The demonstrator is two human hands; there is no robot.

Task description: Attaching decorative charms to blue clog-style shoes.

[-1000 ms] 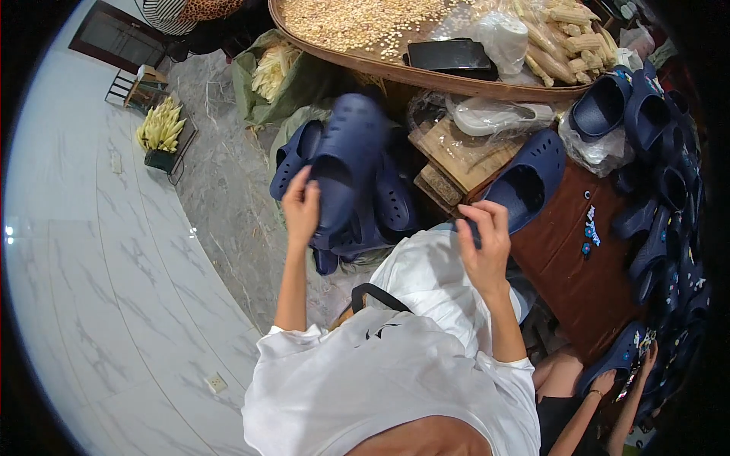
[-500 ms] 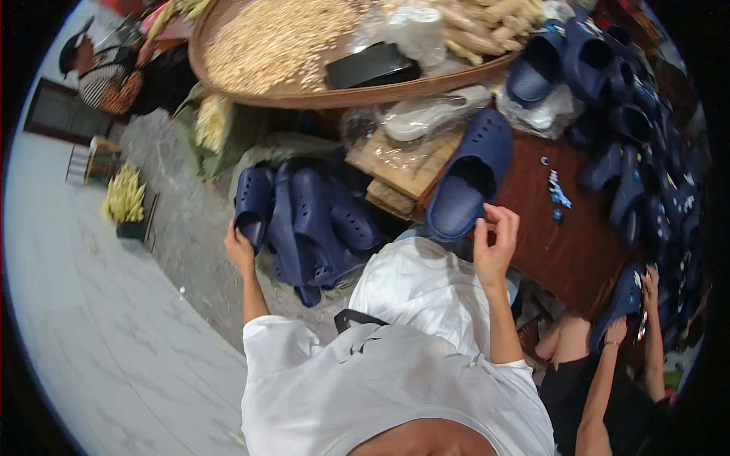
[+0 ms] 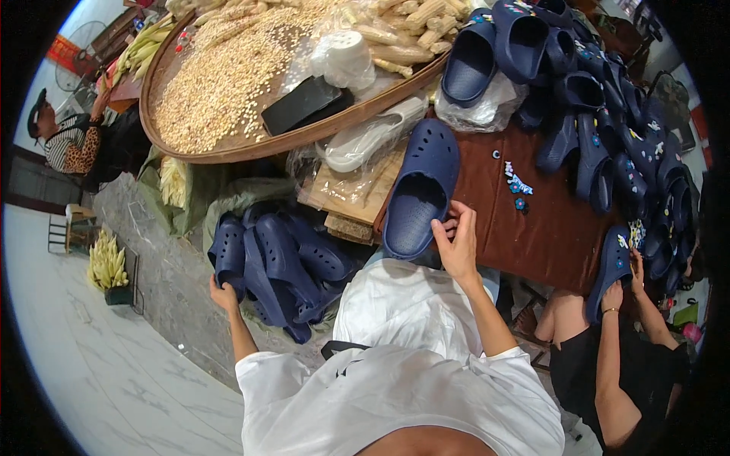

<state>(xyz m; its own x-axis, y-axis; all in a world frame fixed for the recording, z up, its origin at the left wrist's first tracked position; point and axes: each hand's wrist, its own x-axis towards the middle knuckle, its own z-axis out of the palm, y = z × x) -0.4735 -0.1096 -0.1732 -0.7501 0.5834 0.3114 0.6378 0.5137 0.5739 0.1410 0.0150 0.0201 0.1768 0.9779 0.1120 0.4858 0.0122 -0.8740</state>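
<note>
My right hand [image 3: 456, 243] grips the heel rim of a dark blue clog [image 3: 420, 190] that lies at the near edge of the brown table [image 3: 532, 228]. My left hand [image 3: 223, 292] reaches down to my left and holds one dark blue clog [image 3: 228, 251] at the edge of a heap of several blue clogs [image 3: 293, 266] on the floor. My white shirt fills the lower middle of the view.
A wide woven tray [image 3: 228, 144] of corn kernels and cobs holds a black slab [image 3: 302, 105]. A white clog in plastic [image 3: 365, 140] lies below it. Many blue clogs [image 3: 608, 114] and small charms [image 3: 517, 182] lie at right. A second person's hands [image 3: 620, 281] hold a clog; someone sits far left [image 3: 65, 137].
The view has swung so the tray and table fill the top. My left hand has dropped from the raised clog to the floor heap. My right hand has gone to the clog on the table.
</note>
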